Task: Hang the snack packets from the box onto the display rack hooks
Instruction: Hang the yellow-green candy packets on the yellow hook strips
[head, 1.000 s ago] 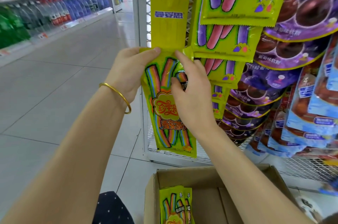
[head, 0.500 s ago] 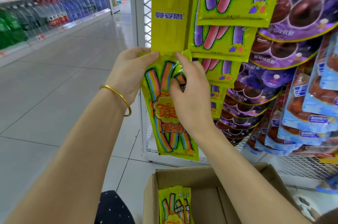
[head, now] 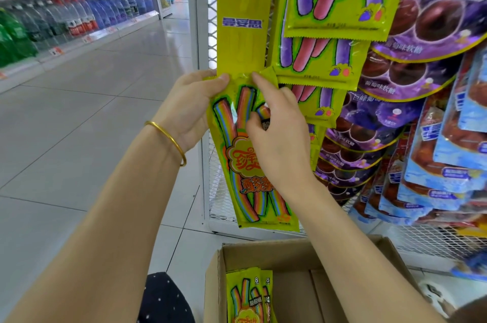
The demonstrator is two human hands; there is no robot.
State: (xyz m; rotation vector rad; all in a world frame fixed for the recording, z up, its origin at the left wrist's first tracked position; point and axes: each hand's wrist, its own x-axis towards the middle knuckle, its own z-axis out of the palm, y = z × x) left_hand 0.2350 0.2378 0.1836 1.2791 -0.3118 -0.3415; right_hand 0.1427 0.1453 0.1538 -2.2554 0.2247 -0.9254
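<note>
**Hanging a packet.** The left hand pinches the upper left corner of a yellow rainbow-strip packet, thumb on its front. The right hand grips the same packet from the other side, index finger stretched to the top edge and thumb pressed on the printed face. The packet hangs upright between both hands, its top edge at the lower end of a yellow header strip on the mesh display rack directly above the fingertips. Below the right forearm stands an open cardboard box holding spare packets, and just right of the right hand hang rows of yellow-green packets.
</note>
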